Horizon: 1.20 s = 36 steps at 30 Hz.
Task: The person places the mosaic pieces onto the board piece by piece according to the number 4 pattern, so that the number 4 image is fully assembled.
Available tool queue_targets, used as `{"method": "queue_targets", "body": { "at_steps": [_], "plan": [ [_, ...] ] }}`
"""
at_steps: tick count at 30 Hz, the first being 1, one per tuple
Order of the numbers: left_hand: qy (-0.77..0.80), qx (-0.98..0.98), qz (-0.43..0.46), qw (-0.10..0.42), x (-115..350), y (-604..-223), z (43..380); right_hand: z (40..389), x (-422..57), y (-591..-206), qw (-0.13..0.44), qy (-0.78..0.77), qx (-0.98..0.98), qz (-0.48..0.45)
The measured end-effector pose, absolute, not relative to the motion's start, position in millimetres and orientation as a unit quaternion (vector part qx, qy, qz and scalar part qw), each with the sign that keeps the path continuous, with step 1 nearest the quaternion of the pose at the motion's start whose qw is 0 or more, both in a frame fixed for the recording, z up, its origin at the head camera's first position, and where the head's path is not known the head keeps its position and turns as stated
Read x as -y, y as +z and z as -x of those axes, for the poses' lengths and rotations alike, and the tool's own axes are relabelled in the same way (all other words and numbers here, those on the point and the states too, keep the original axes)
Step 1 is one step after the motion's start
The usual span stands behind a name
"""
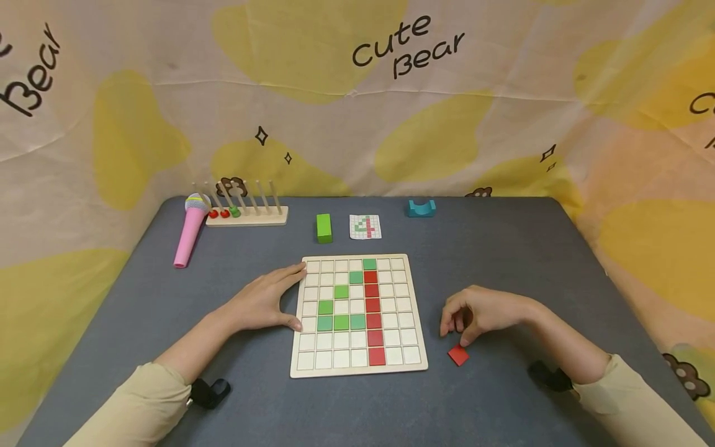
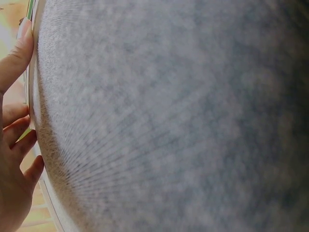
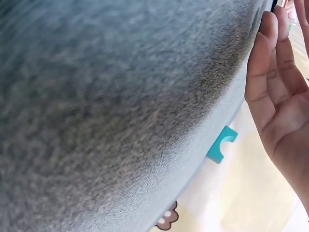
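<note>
A square wooden grid board (image 1: 362, 374) lies in the middle of the table. On it, several red tiles (image 1: 373, 305) form a vertical column, and several green tiles (image 1: 341, 291) make a diagonal and a short row to its left. My left hand (image 1: 259, 301) rests against the board's left edge, thumb and fingers spread along it; the left wrist view shows the fingertips at that edge. To the right of the board, my right hand (image 1: 486, 313) hovers low with loosely bent fingers. Its thumb tip is right by a loose red tile (image 1: 458, 355) on the table; I see nothing held.
Behind the board are a green block (image 1: 324, 228), a small pattern card (image 1: 357, 235) and a teal arch block (image 1: 421, 209). At the back left stand a pegged wooden rack (image 1: 251, 219) with red and green beads and a pink toy microphone (image 1: 189, 236).
</note>
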State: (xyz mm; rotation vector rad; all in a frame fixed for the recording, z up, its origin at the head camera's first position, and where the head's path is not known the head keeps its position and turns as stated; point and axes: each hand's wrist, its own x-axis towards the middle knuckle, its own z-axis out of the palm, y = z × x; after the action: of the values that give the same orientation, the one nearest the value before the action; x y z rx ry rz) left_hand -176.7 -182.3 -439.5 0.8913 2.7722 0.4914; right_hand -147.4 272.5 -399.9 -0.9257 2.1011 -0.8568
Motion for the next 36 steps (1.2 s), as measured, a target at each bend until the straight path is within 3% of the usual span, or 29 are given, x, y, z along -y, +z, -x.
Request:
{"method": "queue_targets", "body": {
  "at_steps": [9,36],
  "plan": [
    [0.166,-0.935,-0.3,0.095,181,-440,177,146,-275,-404,0.36,-0.327,-0.786,0.382],
    [0.173,-0.933,-0.299,0.097,182,-438,175,142,-265,-408,0.344,-0.298,-0.776,0.437]
  ]
}}
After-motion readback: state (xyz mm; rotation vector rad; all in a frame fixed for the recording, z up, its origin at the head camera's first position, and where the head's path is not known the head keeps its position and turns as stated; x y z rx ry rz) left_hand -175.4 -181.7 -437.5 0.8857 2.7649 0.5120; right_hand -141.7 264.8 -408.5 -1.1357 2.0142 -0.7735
